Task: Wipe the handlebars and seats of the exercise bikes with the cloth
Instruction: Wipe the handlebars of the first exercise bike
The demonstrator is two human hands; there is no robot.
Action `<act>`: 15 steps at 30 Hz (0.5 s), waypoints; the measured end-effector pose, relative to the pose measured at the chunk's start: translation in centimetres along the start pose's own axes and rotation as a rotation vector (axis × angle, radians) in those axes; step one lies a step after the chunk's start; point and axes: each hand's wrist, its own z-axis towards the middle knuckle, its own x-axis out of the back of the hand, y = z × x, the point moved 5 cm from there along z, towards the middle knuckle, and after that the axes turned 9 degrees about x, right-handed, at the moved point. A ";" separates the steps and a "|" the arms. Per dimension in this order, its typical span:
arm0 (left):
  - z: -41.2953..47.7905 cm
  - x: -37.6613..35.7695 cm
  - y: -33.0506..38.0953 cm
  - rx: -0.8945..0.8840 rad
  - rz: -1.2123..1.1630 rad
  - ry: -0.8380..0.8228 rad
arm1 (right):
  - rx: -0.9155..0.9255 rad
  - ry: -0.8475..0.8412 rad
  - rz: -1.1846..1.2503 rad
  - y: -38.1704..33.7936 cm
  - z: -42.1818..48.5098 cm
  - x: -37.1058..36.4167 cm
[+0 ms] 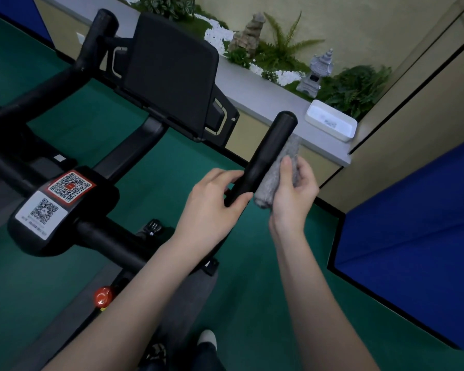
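A black exercise bike fills the left and centre of the head view. Its right handlebar grip [268,153] rises toward the upper right. My left hand [212,204] is wrapped around the lower part of that grip. My right hand [292,194] holds a folded grey cloth [279,172] pressed against the grip's right side. The left handlebar grip [97,38] stands at the upper left. A black screen [169,73] sits between the two grips. The seat is out of view.
QR-code stickers [56,199] cover the handlebar's centre block. A red knob [102,295] sits low on the frame. A grey ledge [265,103] with plants, stone ornaments and a white tray [330,121] runs behind the bike. A blue padded panel [413,223] stands at right.
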 end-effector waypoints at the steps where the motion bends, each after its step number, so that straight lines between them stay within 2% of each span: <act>1: 0.0 0.0 0.0 -0.002 -0.001 0.001 | -0.034 -0.026 0.021 0.5 -0.6 0.2; 9: 0.0 -0.1 0.1 -0.036 0.013 0.004 | -0.285 -0.103 0.150 2.1 -0.5 0.0; 15: 0.0 -0.1 0.2 -0.062 0.027 0.027 | -0.507 -0.192 0.251 4.5 -5.7 0.2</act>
